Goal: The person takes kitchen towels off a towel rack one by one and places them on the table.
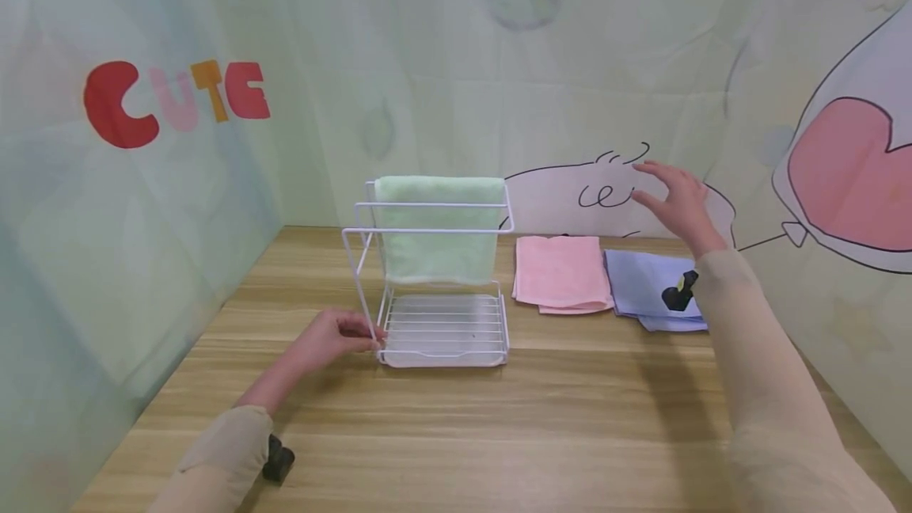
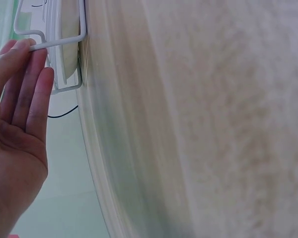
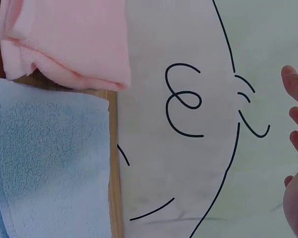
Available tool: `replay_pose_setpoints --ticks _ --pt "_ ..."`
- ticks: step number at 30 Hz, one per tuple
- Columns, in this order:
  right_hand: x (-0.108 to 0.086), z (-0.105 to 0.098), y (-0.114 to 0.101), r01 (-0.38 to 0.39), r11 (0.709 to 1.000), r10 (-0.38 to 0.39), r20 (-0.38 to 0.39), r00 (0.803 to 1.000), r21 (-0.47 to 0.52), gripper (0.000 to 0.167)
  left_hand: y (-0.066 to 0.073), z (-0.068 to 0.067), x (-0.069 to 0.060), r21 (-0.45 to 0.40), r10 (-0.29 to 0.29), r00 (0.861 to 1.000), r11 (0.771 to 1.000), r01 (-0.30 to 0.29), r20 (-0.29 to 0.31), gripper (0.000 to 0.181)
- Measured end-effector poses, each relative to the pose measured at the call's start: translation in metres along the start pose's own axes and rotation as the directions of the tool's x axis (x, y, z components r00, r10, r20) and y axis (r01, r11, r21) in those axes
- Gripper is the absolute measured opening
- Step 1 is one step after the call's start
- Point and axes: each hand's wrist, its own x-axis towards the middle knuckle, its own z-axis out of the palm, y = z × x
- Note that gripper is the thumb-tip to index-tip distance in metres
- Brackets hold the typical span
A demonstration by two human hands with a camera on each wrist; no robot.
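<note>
A white wire towel rack [image 1: 427, 230] with a tray base [image 1: 445, 331] stands on the table. Over its rear bar hangs a light green towel [image 1: 440, 228]; the two front bars carry nothing. My left hand [image 1: 331, 341] pinches the rack's left upright near the base, and in the left wrist view thumb and fingers meet on the white wire [image 2: 59, 42]. Raised above the folded blue towel [image 1: 651, 283], my right hand [image 1: 677, 200] holds nothing, its fingers apart. A folded pink towel [image 1: 563, 271] lies between the rack and the blue one.
The wooden table [image 1: 456, 434] ends at the back against a pale fabric backdrop [image 1: 427, 101] with printed drawings. More of this cloth hangs at the left and right sides. Both towels on the table lie close to the back edge.
</note>
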Motion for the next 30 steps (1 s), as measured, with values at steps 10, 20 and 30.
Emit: replay_pose_setpoints --ticks 10,20,30 --pt "0.013 -0.002 -0.024 0.084 0.996 -0.084 -0.009 0.996 0.029 0.051 0.0 0.0 -0.001 -0.022 -0.003 1.0 1.0 0.003 -0.008 0.015" --pt "0.023 0.002 -0.049 0.153 0.987 -0.152 -0.039 0.988 0.038 0.05 0.0 0.001 -0.001 -0.011 -0.009 1.0 1.0 0.009 -0.006 0.015" --pt "0.033 0.006 -0.078 0.262 0.962 -0.259 -0.048 0.965 0.072 0.051 -0.001 0.003 -0.001 -0.011 -0.011 1.0 1.0 0.011 -0.015 0.015"
